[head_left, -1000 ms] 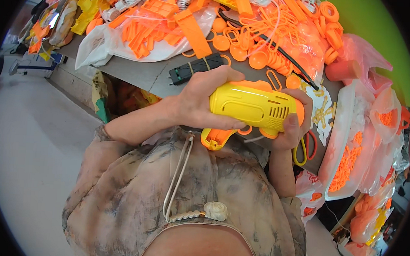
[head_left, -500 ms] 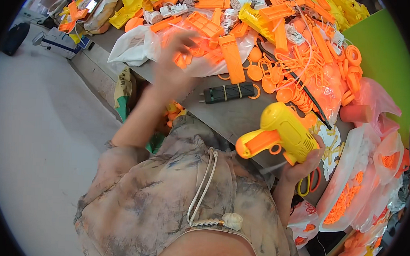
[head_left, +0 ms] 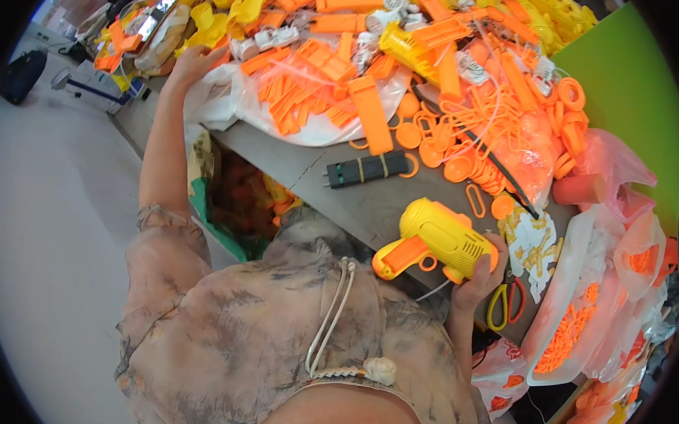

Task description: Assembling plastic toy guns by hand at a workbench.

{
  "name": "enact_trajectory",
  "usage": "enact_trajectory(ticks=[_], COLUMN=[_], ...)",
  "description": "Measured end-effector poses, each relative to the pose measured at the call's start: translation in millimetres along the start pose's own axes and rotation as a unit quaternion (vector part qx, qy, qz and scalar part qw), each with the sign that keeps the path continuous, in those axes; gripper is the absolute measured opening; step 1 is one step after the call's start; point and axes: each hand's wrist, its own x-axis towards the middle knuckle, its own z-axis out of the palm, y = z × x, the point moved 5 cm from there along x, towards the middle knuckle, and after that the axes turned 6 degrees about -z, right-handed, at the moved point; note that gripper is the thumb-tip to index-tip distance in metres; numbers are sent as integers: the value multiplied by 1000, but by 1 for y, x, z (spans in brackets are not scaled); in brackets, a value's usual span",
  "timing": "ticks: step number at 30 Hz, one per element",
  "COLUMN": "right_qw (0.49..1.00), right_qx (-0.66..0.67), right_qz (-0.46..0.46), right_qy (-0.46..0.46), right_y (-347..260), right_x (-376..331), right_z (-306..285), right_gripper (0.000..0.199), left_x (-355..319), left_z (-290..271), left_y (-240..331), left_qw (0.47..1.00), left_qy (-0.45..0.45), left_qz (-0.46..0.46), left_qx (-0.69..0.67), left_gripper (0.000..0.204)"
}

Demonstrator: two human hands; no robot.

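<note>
Yellow toy gun [head_left: 442,239] w/ orange handle held at front edge of grey table [head_left: 311,168], just above lap, handle end pointing left. Gripped by right hand [head_left: 480,275] from below/right side, fingers curled shut round its rear end, thumb up along the side. Left hand [head_left: 192,60] stretched far out to table's left-back corner, resting on edge of clear plastic bag [head_left: 230,103]; fingers look spread & loosely bent, but can't tell if anything is pinched. Bag full of flat orange strips [head_left: 307,95]. Behind toy gun on bare tabletop: black power strip [head_left: 366,171], lying flat, well apart from both hands. Further back & right: heap of orange rings & discs [head_left: 465,149] w/ black cable [head_left: 488,154] running across. Just right of right hand: scissors w/ yellow & red handles [head_left: 504,301], partly over table edge, near white bag of small yellow bits [head_left: 533,245]. Green board [head_left: 630,89] upright at far right. Under table, carton of orange parts [head_left: 240,199].
</note>
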Motion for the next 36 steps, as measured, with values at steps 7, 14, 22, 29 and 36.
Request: enact_trajectory(ticks=[7, 14, 22, 29, 36], right_qw=[1000, 1000, 974, 990, 992], right_qx=[-3, -21, 187, 96, 52], right_qz=[-8, -5, 15, -99, -112], right_qy=[4, 1, 129, 33, 10], right_y=[-13, -17, -43, -74, -69], right_x=[1, 3, 37, 44, 36], right_z=[0, -1, 17, 29, 26], right_gripper=[32, 30, 35, 34, 41], left_x=[7, -18, -211, -277, -296], left_z=[5, -27, 28, 54, 49], left_y=[-3, 19, 226, 268, 266], left_qw=[997, 970, 793, 759, 722], left_qy=[41, 201, -211, -256, -263], left_qz=[45, 31, 222, 375, 433], left_qx=[45, 134, -526, -468, -471], left_gripper=[47, 45, 52, 46, 51])
